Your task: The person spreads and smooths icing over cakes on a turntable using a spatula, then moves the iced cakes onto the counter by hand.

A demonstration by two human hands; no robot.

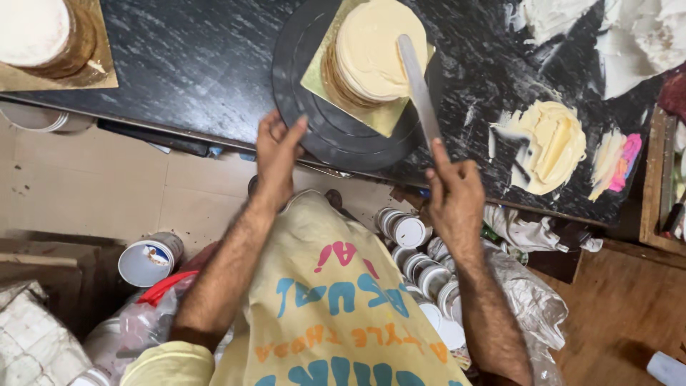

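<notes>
Right, down at the centre of the frame the right hand (456,191) is closed around the handle of a long palette knife (419,89), forefinger laid up along it, and the flat steel blade reaches toward the upper middle, resting against the side and top of a cream-coated cake (375,46). The left hand (277,151) is partly open, fingers loosely curled and tips touching the near rim of a dark round turntable (321,121); it grips nothing.

The cake sits on a square gold board (382,118), tilted diamond-wise on the turntable in the upper middle. That coating looks soft and wet, likely to smear at any touch, so the board's bare corners or the turntable rim would be the safe places to take hold. The knife looks thin, stiff and slick where cream clings, best held by the handle.

Out from there, the black marbled worktop (186,64) carries a smeared heap of pale cream (547,143) at right, with a pink and yellow dab (620,159) beside it. A second white-topped cake (43,32) is in the upper left corner. Below the worktop edge, round tins (411,232) cluster on the floor beside crumpled plastic bags (529,300), and a yellow printed apron (336,307) fills the bottom.
</notes>
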